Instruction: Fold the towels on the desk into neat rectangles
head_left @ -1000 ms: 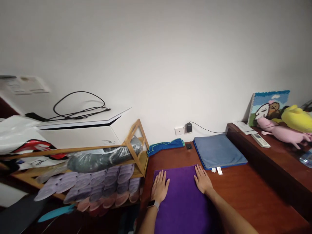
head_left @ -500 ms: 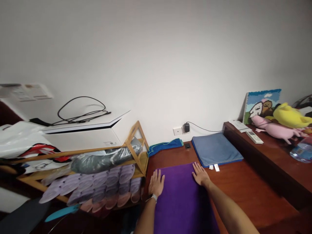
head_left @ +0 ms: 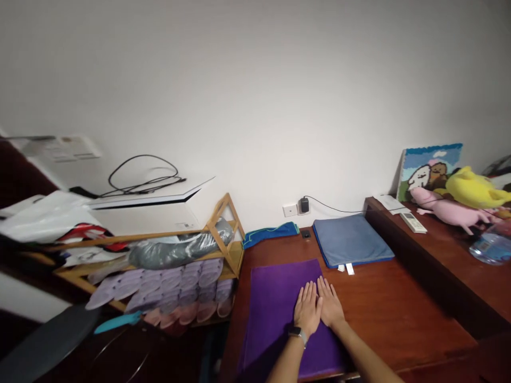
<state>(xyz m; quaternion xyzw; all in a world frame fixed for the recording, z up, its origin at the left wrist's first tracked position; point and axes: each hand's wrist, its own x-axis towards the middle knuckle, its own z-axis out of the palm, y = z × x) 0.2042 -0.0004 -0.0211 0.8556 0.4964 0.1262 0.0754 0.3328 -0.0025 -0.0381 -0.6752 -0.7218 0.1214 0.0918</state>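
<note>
A purple cloth [head_left: 275, 303] lies flat on the brown wooden desk [head_left: 383, 314]. My left hand [head_left: 308, 308], with a watch at the wrist, rests palm down on the cloth, fingers stretched out. Right beside it, my right hand [head_left: 330, 303] lies flat along the cloth's right edge, its fingers also extended. The two hands touch or nearly touch at the thumbs. Behind them on the desk is a folded grey-blue cloth [head_left: 351, 242] with white tags at its front edge. A blue cloth with green edging [head_left: 271, 234] lies against the wall.
To the left, a wooden rack [head_left: 227, 250] holds several lilac slippers [head_left: 175, 287] and a plastic-wrapped grey bundle [head_left: 179, 251]. A white box [head_left: 151, 217] with a black cable sits on top. On the raised right ledge are a remote [head_left: 413, 223], plush toys [head_left: 447, 210] and a plastic bottle [head_left: 491, 247].
My left hand has moved right across the purple cloth to beside my right hand. The right hand has shifted slightly nearer to me. The cloth's left part is now uncovered.
</note>
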